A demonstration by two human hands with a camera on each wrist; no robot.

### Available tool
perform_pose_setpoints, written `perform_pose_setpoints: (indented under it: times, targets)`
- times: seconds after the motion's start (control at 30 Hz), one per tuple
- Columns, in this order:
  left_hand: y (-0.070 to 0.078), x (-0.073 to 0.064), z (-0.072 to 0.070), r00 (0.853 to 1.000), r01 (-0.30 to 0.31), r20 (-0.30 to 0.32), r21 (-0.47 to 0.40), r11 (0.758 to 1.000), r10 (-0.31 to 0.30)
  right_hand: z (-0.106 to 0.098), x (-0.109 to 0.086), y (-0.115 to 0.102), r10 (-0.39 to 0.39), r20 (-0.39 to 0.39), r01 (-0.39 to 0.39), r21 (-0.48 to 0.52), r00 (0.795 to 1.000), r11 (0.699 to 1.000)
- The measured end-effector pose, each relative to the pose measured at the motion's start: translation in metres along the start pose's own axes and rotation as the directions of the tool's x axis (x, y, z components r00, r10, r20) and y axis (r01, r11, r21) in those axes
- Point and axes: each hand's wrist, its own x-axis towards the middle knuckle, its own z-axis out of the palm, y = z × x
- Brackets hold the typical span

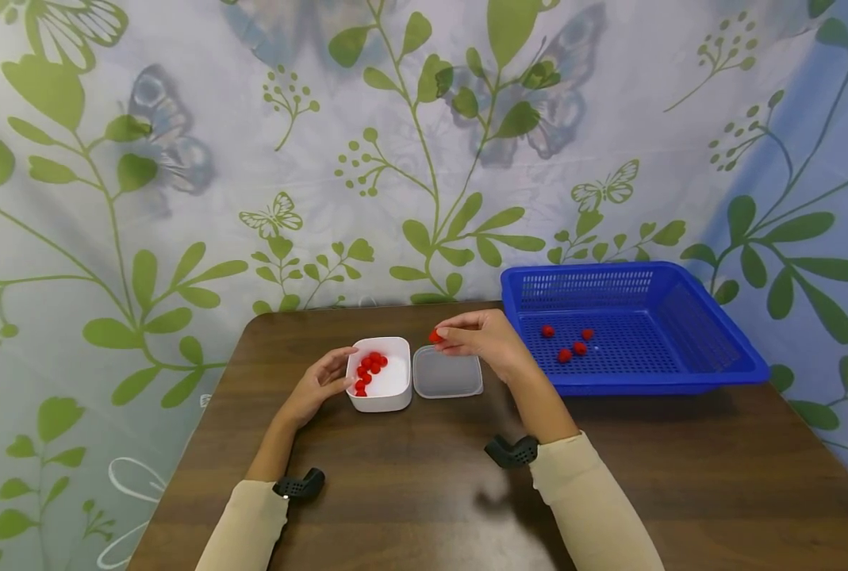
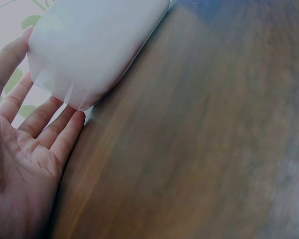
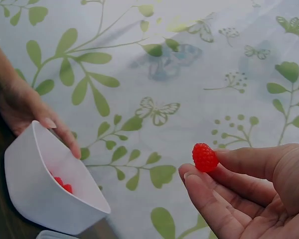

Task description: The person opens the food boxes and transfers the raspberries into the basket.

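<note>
Between thumb and fingertips, my right hand (image 1: 486,339) pinches a red raspberry (image 3: 205,158), held up over the back edge of a translucent lid (image 1: 448,377). My left hand (image 1: 318,387) grips the left side of a white plastic container (image 1: 383,403), fingers and thumb spread along its rim and wall. Several raspberries (image 1: 374,361) lie inside it, mostly toward its left and back. In the left wrist view the fingers (image 2: 67,134) meet the container's pale outer wall (image 2: 94,45).
A blue perforated basket (image 1: 638,388) stands at the back right of the brown table (image 1: 409,492), with several raspberries (image 1: 580,348) on its bottom. The lid lies flat just right of the container. Behind the table hangs a leaf- and butterfly-patterned cloth (image 1: 424,159).
</note>
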Motion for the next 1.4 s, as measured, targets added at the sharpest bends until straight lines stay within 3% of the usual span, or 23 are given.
perform_pose_setpoints:
  times: [0.37, 1.4]
  targets:
    - [-0.001, -0.002, -0.002, 0.999, 0.027, -0.021, 0.042, 0.999, -0.026, -0.016, -0.003, -0.006, -0.030, -0.030, 0.031, 0.022, 0.999, 0.999]
    - [0.000, -0.001, 0.000, 1.000, -0.006, 0.002, 0.025, 1.000, 0.006, -0.079, -0.023, -0.020, -0.034, -0.185, 0.029, -0.027, 0.982, 0.999]
